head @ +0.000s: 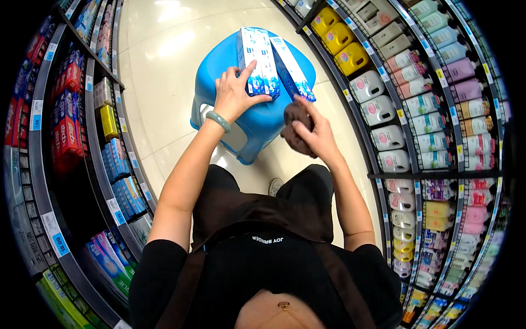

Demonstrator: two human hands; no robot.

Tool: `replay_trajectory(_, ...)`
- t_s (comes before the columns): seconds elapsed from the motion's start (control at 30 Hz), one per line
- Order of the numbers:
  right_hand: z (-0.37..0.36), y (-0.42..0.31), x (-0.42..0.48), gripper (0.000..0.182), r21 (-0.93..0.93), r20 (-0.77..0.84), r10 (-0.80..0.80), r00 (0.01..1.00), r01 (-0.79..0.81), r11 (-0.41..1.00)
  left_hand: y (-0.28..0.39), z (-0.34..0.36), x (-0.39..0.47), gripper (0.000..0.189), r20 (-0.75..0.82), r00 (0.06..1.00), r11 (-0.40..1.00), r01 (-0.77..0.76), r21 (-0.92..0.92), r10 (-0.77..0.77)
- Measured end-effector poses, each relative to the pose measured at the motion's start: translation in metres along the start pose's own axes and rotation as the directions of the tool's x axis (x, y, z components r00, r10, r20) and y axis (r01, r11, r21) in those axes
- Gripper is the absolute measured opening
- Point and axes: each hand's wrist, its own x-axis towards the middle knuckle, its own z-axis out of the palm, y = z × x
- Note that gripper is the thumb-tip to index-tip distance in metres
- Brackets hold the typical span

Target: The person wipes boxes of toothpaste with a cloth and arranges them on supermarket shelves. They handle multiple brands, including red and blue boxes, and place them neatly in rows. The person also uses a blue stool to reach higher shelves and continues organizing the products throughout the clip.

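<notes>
Two blue-and-white toothpaste cartons (264, 61) lie side by side on a blue plastic stool (220, 53). My left hand (236, 90) steadies them, its thumb at the near end and its fingers along the left side and top. A third slim carton (292, 68) lies at an angle to their right, with a dark gap between. My right hand (314, 127) holds a crumpled brown cloth (296, 129) by the near end of that carton. Some fingertips of the right hand are hidden by the cloth.
Shelves of boxed toothpaste (68, 119) curve along the left. On the right, shelves carry yellow jugs (339, 39), white handled bottles (374, 98) and pump bottles (464, 74). Pale tiled floor (156, 82) lies around the stool. My knees and one shoe (275, 186) are close in front.
</notes>
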Motion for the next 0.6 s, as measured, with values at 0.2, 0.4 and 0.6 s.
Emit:
replay_trajectory(0.2, -0.071, 0.043, 0.106, 0.034, -0.248, -0.152, -0.142, 0.978, 0.101, 0.963, -0.012, -0.028, 0.005, 0.083, 0.142, 0.99, 0.974, 0.056, -0.218, -0.025)
replay_trajectory(0.4, -0.031, 0.129, 0.218, 0.029, -0.552, -0.015, -0.101, 0.995, 0.076, 0.83, -0.019, -0.042, 0.017, 0.076, 0.246, 0.932, 0.813, 0.355, -0.462, -0.267)
replay_trajectory(0.6, 0.021, 0.136, 0.276, 0.028, -0.634, 0.089, -0.24, 0.967, 0.241, 0.735, -0.019, -0.057, 0.029, 0.053, 0.44, 0.711, 0.039, 0.548, -0.836, -0.548)
